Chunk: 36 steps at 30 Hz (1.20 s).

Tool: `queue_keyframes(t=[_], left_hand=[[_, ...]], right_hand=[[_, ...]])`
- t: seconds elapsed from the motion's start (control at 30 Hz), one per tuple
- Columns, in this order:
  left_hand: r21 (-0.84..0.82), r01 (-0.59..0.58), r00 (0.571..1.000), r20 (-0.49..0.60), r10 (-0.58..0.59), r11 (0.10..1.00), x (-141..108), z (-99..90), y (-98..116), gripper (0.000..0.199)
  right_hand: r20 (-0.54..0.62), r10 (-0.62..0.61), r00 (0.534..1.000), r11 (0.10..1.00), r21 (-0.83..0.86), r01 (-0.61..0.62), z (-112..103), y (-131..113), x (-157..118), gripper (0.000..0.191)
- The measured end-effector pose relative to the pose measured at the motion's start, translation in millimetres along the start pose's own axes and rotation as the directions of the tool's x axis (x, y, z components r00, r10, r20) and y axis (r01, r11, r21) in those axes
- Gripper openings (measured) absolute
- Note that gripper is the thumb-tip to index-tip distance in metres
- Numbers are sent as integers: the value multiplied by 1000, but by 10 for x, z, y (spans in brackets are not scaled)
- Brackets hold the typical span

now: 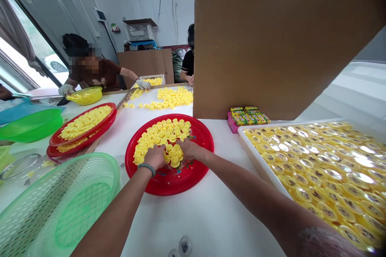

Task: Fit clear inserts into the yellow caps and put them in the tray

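A round red tray with a printed pattern lies on the white table, its far and left parts covered with small round yellow plastic pieces. My left hand, with a beaded bracelet at the wrist, and my right hand face each other over the tray. Between them they cup a cluster of the yellow pieces, fingers curved around its sides. Some fingertips are hidden by the pieces. Bare red tray shows on the near and right sides.
Left are a pale green basket, stacked red trays of yellow pieces and a green bowl. A cardboard sheet stands ahead-right, by a pink basket. Right, a white tray holds clear-topped yellow items. Two people sit across.
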<state>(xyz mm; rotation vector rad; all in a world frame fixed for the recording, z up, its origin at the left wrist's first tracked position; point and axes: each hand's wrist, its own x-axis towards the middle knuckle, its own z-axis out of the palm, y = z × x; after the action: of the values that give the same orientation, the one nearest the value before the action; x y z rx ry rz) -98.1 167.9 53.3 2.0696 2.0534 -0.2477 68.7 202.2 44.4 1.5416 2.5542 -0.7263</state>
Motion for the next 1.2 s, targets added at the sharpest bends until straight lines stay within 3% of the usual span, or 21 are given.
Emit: queue_keyframes(t=[0.3,0.57,0.73,0.93,1.2], left_hand=[[-60,-102,994,-36,100,993,-26,42,-13,90],[-106,-102,994,-38,98,989,4,41,16,87],[-100,-103,994,26,107,990,73,6,4,79],[-68,-62,994,86,68,996,156,-81,79,71],[-56,-90,982,164,98,994,96,-121,119,73]], right_hand=[[-30,17,999,1000,17,-16,109,-55,40,110],[0,28,1000,999,-31,-28,46,-54,-5,94],[6,19,1000,1000,8,-19,78,-81,-31,103],[-58,14,998,1000,-4,-14,133,-103,-45,88],[6,21,1000,999,28,-22,39,-110,-140,92]])
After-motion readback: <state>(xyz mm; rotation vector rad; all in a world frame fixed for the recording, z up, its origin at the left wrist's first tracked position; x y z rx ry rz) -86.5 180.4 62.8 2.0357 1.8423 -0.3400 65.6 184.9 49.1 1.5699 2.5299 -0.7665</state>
